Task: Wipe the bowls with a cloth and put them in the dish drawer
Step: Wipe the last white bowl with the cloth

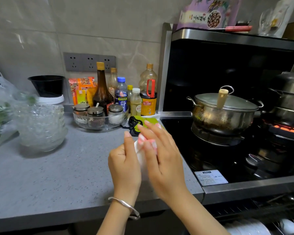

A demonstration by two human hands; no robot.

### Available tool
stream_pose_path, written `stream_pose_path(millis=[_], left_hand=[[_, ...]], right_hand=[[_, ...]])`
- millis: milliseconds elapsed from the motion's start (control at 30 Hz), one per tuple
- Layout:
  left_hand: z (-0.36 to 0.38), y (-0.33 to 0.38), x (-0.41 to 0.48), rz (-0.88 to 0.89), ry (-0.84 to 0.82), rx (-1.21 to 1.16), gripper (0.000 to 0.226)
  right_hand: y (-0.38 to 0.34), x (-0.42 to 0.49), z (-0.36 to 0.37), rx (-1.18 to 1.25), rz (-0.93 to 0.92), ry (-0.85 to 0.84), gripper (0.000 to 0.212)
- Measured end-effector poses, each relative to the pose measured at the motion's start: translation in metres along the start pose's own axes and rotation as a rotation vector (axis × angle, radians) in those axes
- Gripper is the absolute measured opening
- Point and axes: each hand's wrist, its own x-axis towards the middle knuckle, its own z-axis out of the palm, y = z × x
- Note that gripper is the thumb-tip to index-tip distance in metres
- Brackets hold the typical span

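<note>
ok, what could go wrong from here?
1. The stack of clear glass bowls stands far left on the grey countertop; the wire dish drawer with white plates is low right, under the black hob. Every carry crosses the counter, and glass may slip.
2. A burner glows red under the steel steamer pot. The small white cloth, gripped by the left hand with the right hand against it, is near the hob edge and could scorch if it strays.

A person's left hand (124,165) grips a white cloth (139,156) above a grey counter (49,175), right hand (161,160) laid against it; stacked glass bowls (41,126) stand at left.
</note>
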Motion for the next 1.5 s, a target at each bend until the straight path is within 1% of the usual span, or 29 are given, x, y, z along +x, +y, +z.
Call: stream_pose_path(millis=[67,100,167,200,267,367,433,500,633,733,800,867,933,967,1000,1033,1067,1133,1167,1233,1267,1300,1333,1367,1400,1500], left_hand=[[-0.005,0.004,0.0,-0.053,-0.041,-0.042,0.059],[-0.008,0.006,0.0,-0.075,-0.063,-0.069,0.056],[-0.015,0.012,0.0,-0.11,-0.093,-0.115,0.056],[-0.017,0.014,0.001,-0.129,-0.102,-0.143,0.055],[-0.021,0.017,0.003,-0.17,-0.126,-0.196,0.053],[-0.026,0.016,0.007,-0.22,-0.161,-0.257,0.053],[-0.028,0.013,0.009,-0.211,-0.205,-0.242,0.055],[-0.029,0.012,0.012,-0.175,-0.255,-0.176,0.058],[-0.033,0.017,0.021,-0.03,-0.418,-0.033,0.06],[-0.03,0.019,0.022,0.108,-0.53,0.162,0.073],[-0.024,0.018,0.017,0.236,-0.507,0.268,0.073],[-0.021,0.015,0.015,0.308,-0.434,0.275,0.068],[-0.021,0.013,0.014,0.279,-0.355,0.237,0.07],[-0.021,0.012,0.012,0.23,-0.314,0.19,0.073],[-0.022,0.012,0.011,0.159,-0.269,0.115,0.071],[-0.021,0.012,0.01,0.081,-0.22,0.034,0.066],[-0.02,0.01,0.01,0.021,-0.171,-0.027,0.061],[-0.015,0.005,0.009,-0.032,-0.082,-0.08,0.059],[-0.012,0.003,0.008,-0.04,-0.053,-0.088,0.06],[-0.005,0.002,0.002,-0.051,-0.043,-0.097,0.064],[-0.002,0.002,-0.002,-0.061,-0.046,-0.12,0.065],[0.0,0.003,-0.005,-0.068,-0.049,-0.147,0.064],[0.001,0.004,-0.006,-0.063,-0.043,-0.156,0.066],[0.002,0.004,-0.007,-0.063,-0.038,-0.154,0.071],[0.001,0.003,-0.006,-0.064,-0.026,-0.148,0.075],[0.0,0.006,-0.005,-0.069,0.019,-0.139,0.071]], right_hand=[[0.001,0.008,-0.007,0.221,0.162,0.0,0.042],[0.0,0.013,-0.011,0.341,0.276,-0.02,0.045],[0.001,0.017,-0.019,0.495,0.51,-0.11,0.05],[0.0,0.017,-0.023,0.534,0.593,-0.149,0.047],[-0.002,0.015,-0.028,0.587,0.685,-0.154,0.043],[0.002,0.015,-0.031,0.626,0.773,-0.096,0.051],[0.005,0.014,-0.033,0.59,0.721,-0.134,0.059],[0.005,0.015,-0.037,0.572,0.671,-0.16,0.062],[0.007,0.017,-0.044,0.527,0.568,-0.222,0.061],[0.006,0.017,-0.041,0.471,0.437,-0.265,0.071],[0.005,0.017,-0.036,0.446,0.365,-0.259,0.072],[0.006,0.016,-0.03,0.465,0.346,-0.223,0.07],[0.009,0.013,-0.025,0.484,0.337,-0.178,0.069],[0.01,0.011,-0.022,0.49,0.35,-0.157,0.068],[0.011,0.007,-0.02,0.483,0.374,-0.139,0.068],[0.01,0.003,-0.018,0.463,0.377,-0.121,0.066],[0.009,0.0,-0.017,0.433,0.339,-0.094,0.062],[0.0,-0.006,-0.014,0.28,0.175,-0.05,0.053],[-0.005,-0.008,-0.013,0.144,0.076,-0.045,0.049],[-0.013,-0.012,-0.007,-0.12,-0.092,-0.028,0.046],[-0.014,-0.014,-0.004,-0.178,-0.15,-0.014,0.048],[-0.014,-0.014,-0.003,-0.185,-0.179,-0.005,0.049],[-0.012,-0.011,-0.005,-0.16,-0.174,0.0,0.049],[-0.011,-0.007,-0.007,-0.107,-0.131,0.006,0.048],[-0.009,-0.003,-0.011,-0.02,-0.056,0.007,0.047],[-0.001,0.005,-0.018,0.334,0.24,0.004,0.049]])
